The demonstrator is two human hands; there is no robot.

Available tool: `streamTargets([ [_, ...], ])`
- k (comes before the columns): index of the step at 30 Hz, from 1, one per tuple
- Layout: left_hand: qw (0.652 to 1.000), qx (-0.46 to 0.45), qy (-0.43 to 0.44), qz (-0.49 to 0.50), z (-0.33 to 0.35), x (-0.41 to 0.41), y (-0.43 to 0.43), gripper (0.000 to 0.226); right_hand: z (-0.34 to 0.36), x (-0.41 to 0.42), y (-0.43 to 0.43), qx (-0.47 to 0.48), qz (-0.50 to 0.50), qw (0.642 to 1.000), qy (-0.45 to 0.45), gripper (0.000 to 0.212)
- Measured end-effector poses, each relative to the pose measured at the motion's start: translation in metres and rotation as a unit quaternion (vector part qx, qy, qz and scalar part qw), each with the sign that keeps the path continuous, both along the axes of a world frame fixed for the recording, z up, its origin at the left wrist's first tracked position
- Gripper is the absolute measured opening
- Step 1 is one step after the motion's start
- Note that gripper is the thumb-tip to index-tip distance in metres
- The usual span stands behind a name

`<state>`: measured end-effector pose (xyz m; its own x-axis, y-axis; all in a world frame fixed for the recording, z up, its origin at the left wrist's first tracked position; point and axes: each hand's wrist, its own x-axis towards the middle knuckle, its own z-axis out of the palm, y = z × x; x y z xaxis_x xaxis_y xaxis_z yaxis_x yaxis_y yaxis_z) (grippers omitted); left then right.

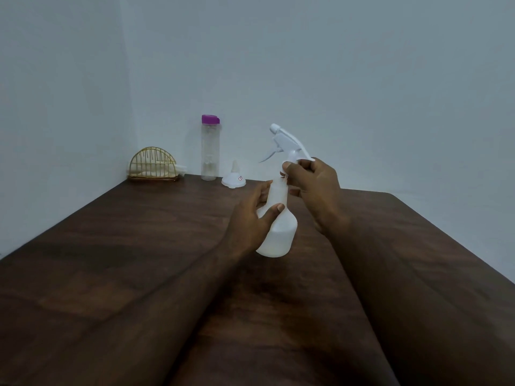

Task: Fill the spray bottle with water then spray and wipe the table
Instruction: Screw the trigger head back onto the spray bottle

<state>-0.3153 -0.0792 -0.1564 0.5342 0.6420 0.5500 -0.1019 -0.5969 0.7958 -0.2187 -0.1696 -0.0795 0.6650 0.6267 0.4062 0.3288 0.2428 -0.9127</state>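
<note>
1. One dark wooden table point(117, 274) fills the lower view; its near edge is cut off by the bottom of the picture, and its right edge runs out of view at 4 o'clock.
2. Two bare forearms reach in from 6 o'clock, both cut off at the bottom edge, and cover much of the table's middle.
3. One right hand point(312, 190), at 1 o'clock from the centre of the table, has its fingers curled round the collar under the spray head point(287, 143); thumb and fingertips pinch it.
4. One left hand point(250, 218), at 9 o'clock from the bottle, holds the neck: the thumb lies across the front and the fingers wrap behind, mostly hidden.
5. One translucent spray bottle point(278, 235) stands between the two hands, held just above or on the table; which one is hard to tell. Its neck is partly hidden by the fingers, so whether the spray head is seated or lifted off cannot be made out.
6. One clear water bottle point(209, 151) with a purple cap stands upright at 11 o'clock by the wall.
7. One gold wire holder point(153, 164) sits in the corner at 10 o'clock, holding something pale; what it is cannot be told.
8. One small white funnel point(233, 178) rests wide end down, just right of the water bottle.
</note>
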Motion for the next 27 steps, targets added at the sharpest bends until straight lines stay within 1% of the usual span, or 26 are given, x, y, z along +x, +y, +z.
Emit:
streamTargets([
  [3, 1.000, 0.007, 0.010, 0.006, -0.005, 0.001, -0.002, 0.054, -0.007, 0.001, 0.005, 0.000, 0.000, 1.000, 0.007, 0.028],
  [7, 0.999, 0.028, 0.016, 0.035, -0.010, 0.000, -0.007, 0.051, -0.015, -0.001, 0.009, 0.000, 0.001, 1.000, 0.013, 0.021],
  [12, 0.998, 0.034, 0.010, 0.059, -0.012, -0.001, -0.013, 0.050, -0.024, -0.006, 0.015, -0.001, 0.013, 1.000, 0.009, 0.031],
  [15, 0.997, 0.027, 0.004, 0.066, -0.014, 0.001, -0.013, 0.048, -0.028, -0.009, 0.018, -0.005, 0.004, 1.000, -0.011, 0.030],
  [17, 0.998, 0.011, 0.001, 0.067, -0.015, 0.001, -0.013, 0.054, -0.030, -0.010, 0.021, -0.003, 0.001, 1.000, -0.013, 0.029],
  [19, 0.998, -0.006, 0.010, 0.070, -0.012, 0.001, -0.014, 0.067, -0.031, -0.010, 0.022, 0.003, 0.003, 1.000, -0.009, 0.032],
  [21, 0.997, -0.010, 0.012, 0.079, -0.010, 0.001, -0.012, 0.079, -0.034, -0.012, 0.024, 0.019, 0.003, 1.000, 0.001, 0.028],
  [24, 0.997, -0.007, 0.006, 0.082, -0.005, 0.001, -0.009, 0.092, -0.039, -0.018, 0.027, 0.049, -0.009, 0.999, 0.010, 0.015],
  [27, 0.993, 0.027, 0.026, 0.109, 0.001, 0.005, -0.007, 0.096, -0.045, -0.018, 0.031, 0.057, -0.018, 0.998, -0.003, 0.018],
])
